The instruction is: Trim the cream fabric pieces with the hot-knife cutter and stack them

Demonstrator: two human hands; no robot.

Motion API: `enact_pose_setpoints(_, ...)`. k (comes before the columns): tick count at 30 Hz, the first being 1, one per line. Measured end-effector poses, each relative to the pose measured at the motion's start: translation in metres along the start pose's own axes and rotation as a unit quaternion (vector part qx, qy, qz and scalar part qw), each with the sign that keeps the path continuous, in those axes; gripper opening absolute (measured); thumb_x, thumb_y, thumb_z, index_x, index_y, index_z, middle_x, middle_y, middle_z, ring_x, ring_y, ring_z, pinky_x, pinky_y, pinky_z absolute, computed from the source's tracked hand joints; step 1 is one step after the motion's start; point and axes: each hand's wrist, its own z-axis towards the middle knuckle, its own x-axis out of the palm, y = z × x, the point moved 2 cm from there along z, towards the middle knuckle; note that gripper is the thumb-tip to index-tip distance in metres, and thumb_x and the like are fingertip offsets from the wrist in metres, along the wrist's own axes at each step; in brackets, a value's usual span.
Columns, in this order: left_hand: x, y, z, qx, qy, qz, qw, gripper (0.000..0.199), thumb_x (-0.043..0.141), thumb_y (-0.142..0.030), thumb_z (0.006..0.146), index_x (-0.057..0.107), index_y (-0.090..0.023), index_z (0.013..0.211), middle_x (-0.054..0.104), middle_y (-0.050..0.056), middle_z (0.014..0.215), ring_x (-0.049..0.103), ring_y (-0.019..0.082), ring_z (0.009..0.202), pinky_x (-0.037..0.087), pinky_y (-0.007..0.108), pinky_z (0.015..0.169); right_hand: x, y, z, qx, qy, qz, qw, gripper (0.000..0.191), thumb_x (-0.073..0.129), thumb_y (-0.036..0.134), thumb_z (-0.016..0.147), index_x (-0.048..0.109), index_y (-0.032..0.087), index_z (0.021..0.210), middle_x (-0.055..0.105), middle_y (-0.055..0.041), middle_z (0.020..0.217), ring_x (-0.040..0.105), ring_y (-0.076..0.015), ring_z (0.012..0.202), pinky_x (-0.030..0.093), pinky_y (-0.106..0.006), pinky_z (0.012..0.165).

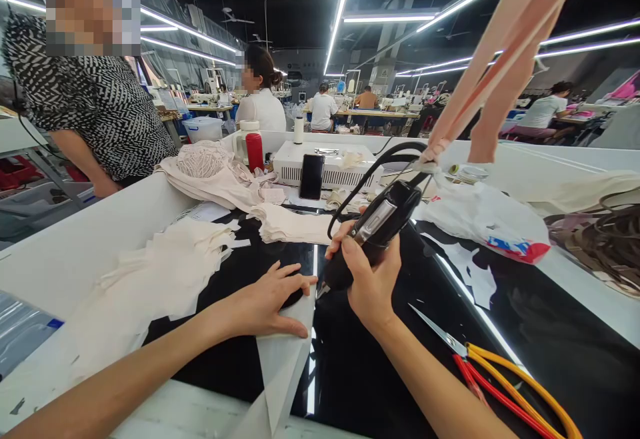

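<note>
My right hand (373, 279) is wrapped round a black corded handheld power tool (385, 216), its narrow metal tip pointing down and left at the black work surface. A pale strip of fabric (287, 359) runs from the table's front edge up to that tip. My left hand (273, 299) lies over the fabric with fingers spread, pressing it down just left of the tool. From the tool's top end, pinkish fabric bands (480, 86) stretch upward. Scissors (465, 349) with yellow and red handles lie open to the right of my right forearm.
Cream fabric pieces (165, 266) are piled at left, with another stack (295, 224) ahead. Behind stand a phone (312, 176), a white box (290, 162) and a red bottle (255, 151). A white plastic bag (490, 216) lies at right. A person in patterned clothing (95, 106) stands at left.
</note>
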Motion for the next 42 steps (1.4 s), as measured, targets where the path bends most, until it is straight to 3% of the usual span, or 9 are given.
enact_pose_setpoints(8,0.000,0.000,0.000,-0.001,0.000,0.011,1.000,0.048,0.089,-0.039,0.084,0.058,-0.023,0.118,0.059,0.011,0.152,0.026,0.041,0.160,0.012,0.077,0.126,0.005,0.001,-0.003,0.013,0.005,0.020,1.000,0.030,0.078,0.032,0.089,0.055,0.027,0.107,0.068,0.0068,0.087,0.065,-0.0102,0.058,0.057,-0.025,0.051)
enact_pose_setpoints(12,0.000,-0.001,0.000,-0.002,0.001,0.011,1.000,0.048,0.088,-0.039,0.086,0.060,-0.024,0.121,0.062,0.009,0.147,0.026,0.040,0.161,0.011,0.076,0.126,0.004,-0.002,-0.004,0.005,0.003,0.022,1.000,0.027,0.079,0.028,0.089,0.058,0.027,0.107,0.069,0.0069,0.088,0.065,-0.0092,0.059,0.059,-0.026,0.055)
enact_pose_setpoints(18,-0.001,0.001,-0.002,-0.021,0.010,0.007,1.000,0.056,0.085,-0.053,0.086,0.060,-0.028,0.128,0.060,0.007,0.149,0.022,0.040,0.162,0.007,0.073,0.129,0.004,-0.001,-0.005,0.009,0.000,0.019,1.000,0.027,0.079,0.029,0.089,0.057,0.027,0.104,0.068,0.0062,0.088,0.066,-0.0101,0.058,0.052,-0.022,0.044)
enact_pose_setpoints(24,-0.001,0.000,-0.009,-0.038,0.009,0.028,0.999,0.065,0.086,-0.050,0.086,0.056,-0.030,0.140,0.062,0.007,0.148,0.022,0.040,0.162,0.008,0.074,0.128,0.005,0.000,-0.004,-0.008,0.001,0.006,1.000,0.025,0.078,0.025,0.089,0.059,0.028,0.105,0.070,0.0068,0.086,0.065,-0.0095,0.059,0.058,-0.026,0.058)
enact_pose_setpoints(30,0.000,0.002,-0.013,-0.013,0.000,0.054,0.998,0.065,0.083,-0.052,0.089,0.054,-0.031,0.143,0.049,0.007,0.163,0.023,0.042,0.161,0.011,0.077,0.127,0.006,0.000,-0.005,-0.001,-0.001,0.014,1.000,0.029,0.079,0.025,0.088,0.059,0.028,0.109,0.070,0.0062,0.086,0.065,-0.0107,0.062,0.056,-0.025,0.053)
enact_pose_setpoints(42,0.002,-0.002,-0.011,0.017,-0.006,0.147,0.989,0.061,0.078,-0.057,0.092,0.059,-0.027,0.142,0.049,0.009,0.163,0.031,0.045,0.157,0.019,0.080,0.123,0.005,-0.001,-0.006,-0.007,0.007,0.013,1.000,0.030,0.079,0.028,0.088,0.059,0.028,0.110,0.069,0.0060,0.088,0.065,-0.0105,0.064,0.057,-0.027,0.060)
